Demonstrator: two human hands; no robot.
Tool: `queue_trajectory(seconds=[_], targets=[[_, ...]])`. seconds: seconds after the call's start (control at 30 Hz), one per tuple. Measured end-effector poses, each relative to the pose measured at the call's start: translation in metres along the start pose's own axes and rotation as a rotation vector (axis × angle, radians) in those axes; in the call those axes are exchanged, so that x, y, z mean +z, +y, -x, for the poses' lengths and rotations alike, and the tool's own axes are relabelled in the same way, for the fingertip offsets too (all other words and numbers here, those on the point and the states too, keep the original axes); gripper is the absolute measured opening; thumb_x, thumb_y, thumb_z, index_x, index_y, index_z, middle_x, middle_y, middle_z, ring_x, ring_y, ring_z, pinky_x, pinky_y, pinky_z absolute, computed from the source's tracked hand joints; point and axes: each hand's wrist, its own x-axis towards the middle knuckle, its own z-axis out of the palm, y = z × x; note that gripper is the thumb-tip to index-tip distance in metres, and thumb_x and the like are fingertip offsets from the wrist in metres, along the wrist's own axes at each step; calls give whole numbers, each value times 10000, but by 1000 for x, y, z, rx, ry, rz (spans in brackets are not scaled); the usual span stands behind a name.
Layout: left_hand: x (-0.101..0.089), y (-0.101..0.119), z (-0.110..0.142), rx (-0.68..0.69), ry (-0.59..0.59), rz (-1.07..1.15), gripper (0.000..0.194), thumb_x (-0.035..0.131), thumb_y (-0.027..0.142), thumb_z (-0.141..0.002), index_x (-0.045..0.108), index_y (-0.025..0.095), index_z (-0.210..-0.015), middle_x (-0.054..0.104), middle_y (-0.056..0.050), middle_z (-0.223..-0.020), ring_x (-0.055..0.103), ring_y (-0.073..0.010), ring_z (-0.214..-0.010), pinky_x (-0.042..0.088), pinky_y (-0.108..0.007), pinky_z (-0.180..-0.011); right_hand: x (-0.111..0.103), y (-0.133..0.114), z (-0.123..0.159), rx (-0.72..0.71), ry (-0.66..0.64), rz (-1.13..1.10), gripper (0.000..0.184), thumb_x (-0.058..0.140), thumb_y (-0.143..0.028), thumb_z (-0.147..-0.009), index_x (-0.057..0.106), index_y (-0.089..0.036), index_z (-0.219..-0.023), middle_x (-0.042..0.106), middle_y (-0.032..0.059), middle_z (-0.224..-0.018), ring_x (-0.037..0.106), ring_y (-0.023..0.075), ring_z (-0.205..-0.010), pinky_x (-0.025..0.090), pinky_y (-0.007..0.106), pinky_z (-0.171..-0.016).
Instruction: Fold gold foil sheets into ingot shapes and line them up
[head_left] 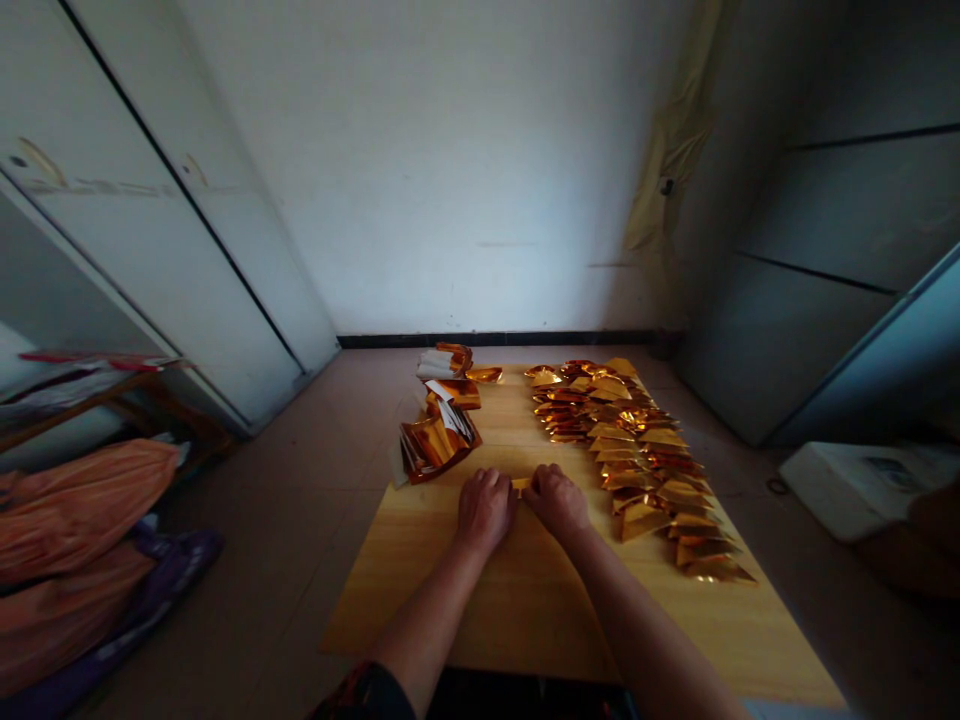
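My left hand (484, 510) and my right hand (556, 500) rest side by side on a low wooden board (525, 600), fingers curled down over a small piece of gold foil paper (522, 485) pinched between them. Only a sliver of the foil shows between the hands. A stack of flat gold foil sheets (435, 440) lies just beyond my left hand. A long row of folded gold foil pieces (637, 450) runs along the board's right side, close to my right hand.
More foil packs (450, 365) sit at the board's far end. Orange and purple bags (82, 530) lie on the floor at left below a wooden shelf (90, 395). A white box (862, 485) is at right. A wall stands ahead, cabinets on both sides.
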Motion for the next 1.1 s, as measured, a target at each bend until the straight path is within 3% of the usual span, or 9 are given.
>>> queue_trajectory(seconds=[0.23,0.57,0.83,1.1], targets=[[-4,4,5,-62,0,11,205,483,320,-873,645,218,-947,571,-68,-912,506,-221,-934,375,-322,-751,-2,-2,1,14,-22,-41,207,614,-332,-799,573,-175,-926,597,59,-942,596,161,-840,372,234,-655],[-7,0,7,-86,-6,51,277,544,342,-837,634,278,-1092,551,-62,-912,486,-229,-949,354,-328,-761,-3,10,-5,-1,-39,-164,141,575,-134,-746,615,-163,-878,612,44,-887,559,126,-765,349,202,-656],[-4,-9,8,-44,-18,39,282,450,311,-892,620,330,-1116,543,-58,-889,477,-221,-926,339,-320,-734,4,25,-14,8,-35,-208,254,489,-18,-700,646,-157,-844,645,49,-879,566,127,-793,354,192,-661],[-7,-16,10,-26,-45,33,318,449,234,-893,595,357,-1148,550,-56,-925,477,-209,-931,329,-322,-741,7,27,-15,48,0,-165,272,498,-39,-711,628,-146,-925,633,69,-917,567,143,-813,357,198,-665]])
